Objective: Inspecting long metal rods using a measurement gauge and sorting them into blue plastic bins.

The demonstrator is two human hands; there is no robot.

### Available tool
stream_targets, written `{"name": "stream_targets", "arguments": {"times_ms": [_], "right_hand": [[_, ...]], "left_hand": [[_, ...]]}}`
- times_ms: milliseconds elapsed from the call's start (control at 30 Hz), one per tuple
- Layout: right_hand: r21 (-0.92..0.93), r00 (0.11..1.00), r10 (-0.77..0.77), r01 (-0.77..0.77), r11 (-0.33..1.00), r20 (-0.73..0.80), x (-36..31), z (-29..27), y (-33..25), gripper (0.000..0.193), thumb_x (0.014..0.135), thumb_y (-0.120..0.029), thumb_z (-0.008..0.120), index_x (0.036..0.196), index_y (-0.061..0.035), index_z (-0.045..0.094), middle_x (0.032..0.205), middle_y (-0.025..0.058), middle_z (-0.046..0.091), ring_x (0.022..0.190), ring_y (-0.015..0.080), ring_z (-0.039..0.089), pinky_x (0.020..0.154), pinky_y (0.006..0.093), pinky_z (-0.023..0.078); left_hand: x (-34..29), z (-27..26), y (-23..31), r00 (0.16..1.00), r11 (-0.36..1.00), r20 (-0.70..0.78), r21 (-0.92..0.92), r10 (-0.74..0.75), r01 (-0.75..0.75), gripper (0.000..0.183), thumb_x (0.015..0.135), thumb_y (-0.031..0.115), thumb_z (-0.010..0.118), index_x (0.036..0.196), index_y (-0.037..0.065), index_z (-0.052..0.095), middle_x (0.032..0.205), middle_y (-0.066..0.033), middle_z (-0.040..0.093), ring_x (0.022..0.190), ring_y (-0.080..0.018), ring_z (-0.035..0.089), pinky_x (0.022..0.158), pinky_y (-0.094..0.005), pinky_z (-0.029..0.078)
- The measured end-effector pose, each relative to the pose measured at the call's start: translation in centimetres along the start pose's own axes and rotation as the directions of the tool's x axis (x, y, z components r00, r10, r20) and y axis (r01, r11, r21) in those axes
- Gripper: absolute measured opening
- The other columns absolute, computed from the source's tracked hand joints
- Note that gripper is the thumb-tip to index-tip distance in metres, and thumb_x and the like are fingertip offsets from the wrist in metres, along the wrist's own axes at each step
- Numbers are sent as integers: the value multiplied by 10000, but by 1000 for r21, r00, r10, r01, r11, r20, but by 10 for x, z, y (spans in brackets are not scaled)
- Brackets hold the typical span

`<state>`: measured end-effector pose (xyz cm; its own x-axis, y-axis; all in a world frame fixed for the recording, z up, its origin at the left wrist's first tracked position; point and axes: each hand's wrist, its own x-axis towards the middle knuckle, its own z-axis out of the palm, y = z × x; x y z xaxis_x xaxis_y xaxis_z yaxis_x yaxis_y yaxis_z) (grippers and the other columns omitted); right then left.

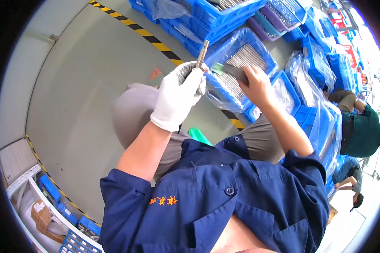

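Observation:
My left hand [177, 97], in a white glove, is closed around a slim stepped metal shaft [202, 54], which stands up out of the fingers. My bare right hand [258, 87] grips a dark grey flat bar [235, 72], whose exact kind I cannot make out. The bar points left toward the shaft, with a gap between them. A pale green piece [217, 68] shows at the bar's left end; whether it is attached I cannot tell. Below both lies a blue crate [270, 50] lined with clear plastic, holding rows of metal rods [250, 57].
Stacked blue crates [223, 19] and purple bins [264, 27] stand beyond; plastic-covered crates [304, 80] line the right. Black-yellow tape [150, 39] crosses the floor. A green object [199, 136] is between my legs. Two people [361, 130] work at the far right. Shelving [50, 206] stands lower left.

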<state>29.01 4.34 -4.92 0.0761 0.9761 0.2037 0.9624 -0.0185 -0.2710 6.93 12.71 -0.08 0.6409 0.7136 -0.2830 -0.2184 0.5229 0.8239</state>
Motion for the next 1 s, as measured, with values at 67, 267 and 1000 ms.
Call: {"name": "stream_targets", "arguments": {"times_ms": [67, 267, 1000], "right_hand": [[33, 978, -29, 37, 999, -206, 0, -15, -12, 353, 618, -106, 668, 938, -46, 531, 829, 152, 554, 768, 321, 543, 679, 380, 446], [209, 924, 77, 3, 978, -375, 36, -61, -65, 342, 647, -143, 685, 932, -36, 529, 804, 128, 562, 726, 301, 560, 647, 329, 456], [134, 876, -252, 332, 934, -411, 59, -60, -88, 363, 561, -65, 677, 896, -56, 538, 780, 113, 538, 737, 302, 533, 635, 351, 444]], "left_hand": [[4, 0, -4, 999, 999, -12, -28, -46, 46, 189, 887, 153, 431, 942, 12, 545, 614, -2, 502, 428, -26, 340, 379, -165, 243], [5, -5, -15, 999, 999, 46, 45, 19, -21, 204, 891, 176, 439, 966, 19, 545, 652, 3, 519, 501, -45, 405, 451, -169, 309], [2, 9, -12, 994, 991, -93, 124, 56, -44, 132, 867, 148, 470, 866, 40, 545, 617, 26, 490, 451, -16, 345, 394, -159, 237]]}}
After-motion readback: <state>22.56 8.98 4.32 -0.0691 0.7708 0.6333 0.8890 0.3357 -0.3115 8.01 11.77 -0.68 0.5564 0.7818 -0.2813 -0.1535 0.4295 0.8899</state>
